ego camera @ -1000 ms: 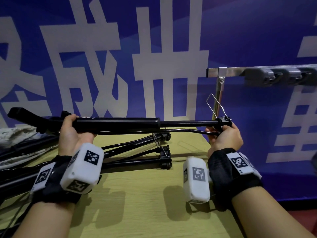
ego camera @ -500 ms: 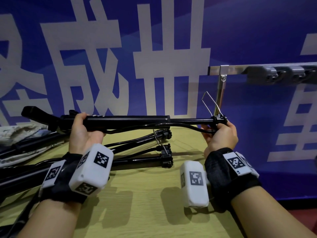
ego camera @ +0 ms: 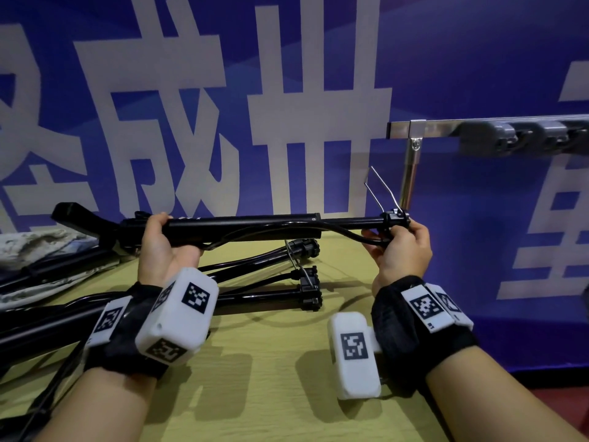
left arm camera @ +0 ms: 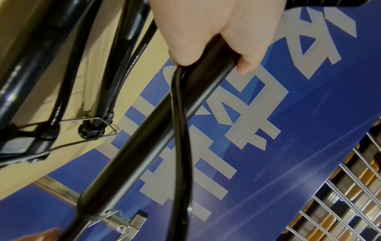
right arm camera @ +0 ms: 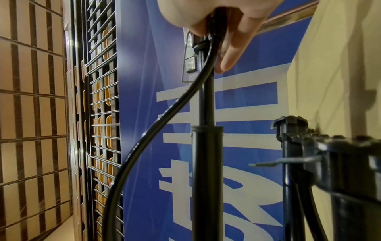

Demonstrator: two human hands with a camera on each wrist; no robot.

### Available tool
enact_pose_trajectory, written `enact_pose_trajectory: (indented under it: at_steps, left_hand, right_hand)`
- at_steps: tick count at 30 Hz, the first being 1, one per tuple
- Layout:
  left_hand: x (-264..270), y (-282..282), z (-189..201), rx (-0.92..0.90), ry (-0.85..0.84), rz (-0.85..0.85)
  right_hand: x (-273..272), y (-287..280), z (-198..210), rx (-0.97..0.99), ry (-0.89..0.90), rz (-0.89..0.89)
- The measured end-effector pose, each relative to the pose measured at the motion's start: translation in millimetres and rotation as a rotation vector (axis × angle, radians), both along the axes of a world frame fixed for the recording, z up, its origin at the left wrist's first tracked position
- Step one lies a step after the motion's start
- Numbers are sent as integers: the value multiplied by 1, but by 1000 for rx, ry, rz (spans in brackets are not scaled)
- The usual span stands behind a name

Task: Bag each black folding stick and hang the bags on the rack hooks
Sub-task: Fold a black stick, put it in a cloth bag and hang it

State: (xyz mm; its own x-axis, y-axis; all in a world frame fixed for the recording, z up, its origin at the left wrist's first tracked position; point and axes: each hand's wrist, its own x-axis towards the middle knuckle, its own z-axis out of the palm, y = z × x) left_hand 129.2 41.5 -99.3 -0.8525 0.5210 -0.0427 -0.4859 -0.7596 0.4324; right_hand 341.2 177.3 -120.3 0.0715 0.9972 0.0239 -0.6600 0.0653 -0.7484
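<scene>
I hold one black folding stick [ego camera: 248, 222] level above the table, a thin black hose [ego camera: 347, 232] looping under it. My left hand [ego camera: 162, 240] grips its thick barrel [left arm camera: 152, 130] near the handle end. My right hand [ego camera: 398, 240] pinches the small end cap [ego camera: 395, 218], where a wire loop [ego camera: 379, 186] sticks up. In the right wrist view the fingers [right arm camera: 233, 40] curl round the hose [right arm camera: 156, 124] and rod tip. More black sticks [ego camera: 255, 282] lie on the table below. Pale bags [ego camera: 38, 247] lie at the far left.
A metal rack rail [ego camera: 430, 127] with grey hooks [ego camera: 497, 138] runs at the upper right on a post [ego camera: 409, 173], just behind my right hand. A blue banner [ego camera: 478, 59] closes the back. The yellow-green table [ego camera: 271, 378] reaches to my forearms.
The held stick has shifted a little to the right and its right end has risen slightly. Both hands keep the same hold.
</scene>
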Motion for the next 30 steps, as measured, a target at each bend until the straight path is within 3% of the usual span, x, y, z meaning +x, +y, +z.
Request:
enact_pose_trajectory:
  at_steps: [16,30]
  left_hand:
    - [20,6,0,-120,73,-85]
    - [21,7,-6,-115,124,-168]
  right_hand:
    - [-11,-10,-1,71,-83,84]
    - [-12,-14,-4,109,-185,83]
